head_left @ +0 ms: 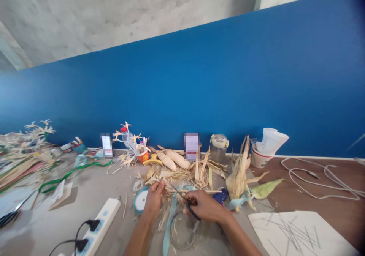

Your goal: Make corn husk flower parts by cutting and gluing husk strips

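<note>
My right hand [203, 206] is closed around the black handles of a pair of scissors [194, 212], whose blades point up and left. My left hand [155, 197] is pinched at the left end of a thin pale stick [211, 191], which runs rightward behind my right hand. A spool of light blue ribbon [140, 201] lies beside my left hand. Between my forearms a strip of light blue ribbon [169, 222] hangs toward me, next to a greyish ring [182, 244]. Dried corn husks [173, 159] are heaped just beyond both hands.
A white power strip [110, 210] with black plugs lies front left. White paper [262, 229] with thin wires is at front right. A clear jar [219, 147], paper cups [260, 159], a white cable [299, 185] and green ribbon [68, 174] surround the work area. Behind stands a blue partition [199, 85].
</note>
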Demonstrator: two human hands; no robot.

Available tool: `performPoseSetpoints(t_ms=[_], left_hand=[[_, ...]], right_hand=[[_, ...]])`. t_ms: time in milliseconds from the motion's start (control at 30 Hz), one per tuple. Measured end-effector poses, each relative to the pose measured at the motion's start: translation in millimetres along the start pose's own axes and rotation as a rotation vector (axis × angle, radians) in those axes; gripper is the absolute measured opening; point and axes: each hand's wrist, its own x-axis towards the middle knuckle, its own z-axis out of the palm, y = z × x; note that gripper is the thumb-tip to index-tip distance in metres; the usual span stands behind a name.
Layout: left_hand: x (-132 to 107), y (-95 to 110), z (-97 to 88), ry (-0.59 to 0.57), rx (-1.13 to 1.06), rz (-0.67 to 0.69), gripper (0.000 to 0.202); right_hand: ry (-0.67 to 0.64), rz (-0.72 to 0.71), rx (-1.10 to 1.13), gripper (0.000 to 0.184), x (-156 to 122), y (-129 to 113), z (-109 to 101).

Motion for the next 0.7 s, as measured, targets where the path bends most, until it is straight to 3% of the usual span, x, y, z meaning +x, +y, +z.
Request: performPoseSetpoints(t_ms=[600, 700], left_hand=[[3.0, -6.9, -1.3, -0.039, 0.148, 0.06, 0.05], [2.2, -6.9, -1.5, -0.005, 0.202, 0.066, 0.052]], right_hand=[[0.037, -0.007, -0.092, 0.009, 0.2, -2.6, 3.1], [0.035, -0.015, -0.078, 0.013, 1.1, -0.9, 4.4]])
